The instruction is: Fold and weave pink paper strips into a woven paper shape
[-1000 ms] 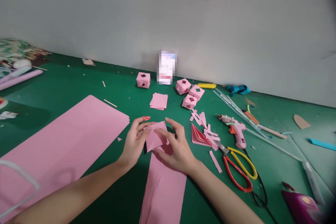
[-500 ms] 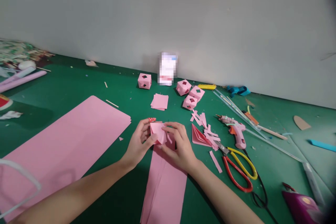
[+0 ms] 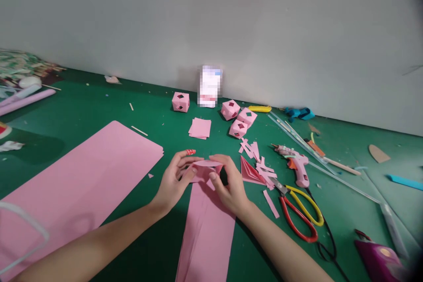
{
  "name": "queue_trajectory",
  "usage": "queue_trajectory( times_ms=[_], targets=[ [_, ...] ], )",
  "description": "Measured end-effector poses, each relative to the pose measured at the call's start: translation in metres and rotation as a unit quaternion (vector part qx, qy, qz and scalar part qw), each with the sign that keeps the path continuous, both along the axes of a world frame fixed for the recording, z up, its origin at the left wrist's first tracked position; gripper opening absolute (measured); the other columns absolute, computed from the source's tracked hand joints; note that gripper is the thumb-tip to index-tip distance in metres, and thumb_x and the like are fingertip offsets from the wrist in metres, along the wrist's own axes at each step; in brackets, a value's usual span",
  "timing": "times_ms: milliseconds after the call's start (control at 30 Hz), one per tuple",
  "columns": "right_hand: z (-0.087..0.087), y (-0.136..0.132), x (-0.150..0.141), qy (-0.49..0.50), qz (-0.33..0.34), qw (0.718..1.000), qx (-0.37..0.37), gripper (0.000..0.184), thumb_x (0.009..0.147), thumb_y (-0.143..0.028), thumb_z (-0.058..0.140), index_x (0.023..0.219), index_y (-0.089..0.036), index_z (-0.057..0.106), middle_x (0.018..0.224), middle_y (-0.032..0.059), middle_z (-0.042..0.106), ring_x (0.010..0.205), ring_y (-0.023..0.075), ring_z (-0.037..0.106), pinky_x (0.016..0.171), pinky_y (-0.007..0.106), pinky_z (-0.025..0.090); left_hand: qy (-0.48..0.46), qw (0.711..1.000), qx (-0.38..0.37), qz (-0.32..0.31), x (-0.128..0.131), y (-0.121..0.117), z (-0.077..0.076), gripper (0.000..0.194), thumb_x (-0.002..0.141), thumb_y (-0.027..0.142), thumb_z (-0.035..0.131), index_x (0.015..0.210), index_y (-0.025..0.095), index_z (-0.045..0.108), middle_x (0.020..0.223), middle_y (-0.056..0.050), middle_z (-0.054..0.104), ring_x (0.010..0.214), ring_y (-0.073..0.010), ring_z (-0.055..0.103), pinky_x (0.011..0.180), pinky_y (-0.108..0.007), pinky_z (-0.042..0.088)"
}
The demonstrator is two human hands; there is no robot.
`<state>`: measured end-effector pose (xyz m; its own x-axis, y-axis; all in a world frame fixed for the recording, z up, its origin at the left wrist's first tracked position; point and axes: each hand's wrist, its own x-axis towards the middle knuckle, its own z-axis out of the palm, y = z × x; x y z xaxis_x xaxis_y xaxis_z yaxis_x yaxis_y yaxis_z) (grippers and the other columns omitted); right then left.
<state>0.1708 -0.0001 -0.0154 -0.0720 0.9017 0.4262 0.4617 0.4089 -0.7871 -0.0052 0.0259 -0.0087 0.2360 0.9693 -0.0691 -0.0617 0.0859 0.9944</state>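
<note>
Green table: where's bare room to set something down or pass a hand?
Mostly bare: back left, between the lilac roll and the large pink sheet, bar small flecks; also near front, between the left forearm and the pink strips. Crowded: right of the right hand, with paper scraps, scissors and glue gun close together.
</note>
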Motion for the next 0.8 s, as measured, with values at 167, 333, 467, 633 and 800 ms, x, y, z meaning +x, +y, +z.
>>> queue_trajectory(
  times_ms=[167,333,467,633,800],
  targets=[
    [0.001,0.002,0.002,0.053,-0.052,0.997,-0.021,0.022,0.099,-0.027,0.042,0.113,-0.022,0.058,0.106,0.0080,0.062,0.099,0.0202,0.060,0.086,0.036,0.048,0.030,0.998,-0.035,0.043,-0.003,0.001,-0.001,0.042,0.085,0.043,0.064,0.118,0.020,0.052,0.097,-0.006,0.071,0.082,-0.0195,0.068,0.068,-0.026,0.053],
    [-0.002,0.004,0.004,0.122,-0.065,0.989,-0.060,0.026,0.100,-0.031,0.039,0.107,-0.022,0.062,0.104,0.0076,0.063,0.087,0.0179,0.063,0.078,0.033,0.050,0.020,0.999,-0.039,0.031,-0.003,0.002,-0.005,0.038,0.085,0.043,0.064,0.113,0.020,0.055,0.089,-0.004,0.069,0.075,-0.0179,0.065,0.066,-0.025,0.050],
    [-0.004,0.004,0.004,0.171,-0.075,0.977,-0.101,0.031,0.101,-0.036,0.035,0.114,-0.021,0.058,0.101,0.0073,0.065,0.085,0.0171,0.064,0.077,0.033,0.050,0.065,0.997,0.010,0.032,-0.003,0.003,-0.005,0.024,0.087,0.040,0.062,0.098,0.019,0.061,0.088,-0.002,0.066,0.082,-0.0161,0.061,0.071,-0.022,0.046],
    [-0.002,0.002,0.004,0.173,-0.065,0.978,-0.097,0.035,0.102,-0.040,0.032,0.111,-0.021,0.060,0.102,0.0067,0.064,0.084,0.0168,0.062,0.074,0.031,0.049,0.116,0.992,0.038,0.015,-0.004,0.001,0.003,0.019,0.089,0.036,0.058,0.083,0.018,0.061,0.078,0.000,0.060,0.075,-0.0148,0.056,0.067,-0.022,0.043],
    [0.000,0.001,0.004,0.184,-0.049,0.977,-0.100,0.037,0.102,-0.041,0.031,0.110,-0.021,0.061,0.097,0.0058,0.064,0.082,0.0170,0.061,0.073,0.030,0.047,0.119,0.991,0.064,-0.006,-0.004,0.001,0.005,0.019,0.089,0.034,0.056,0.083,0.017,0.062,0.091,-0.004,0.063,0.086,-0.0181,0.059,0.075,-0.024,0.045]
  ],
)
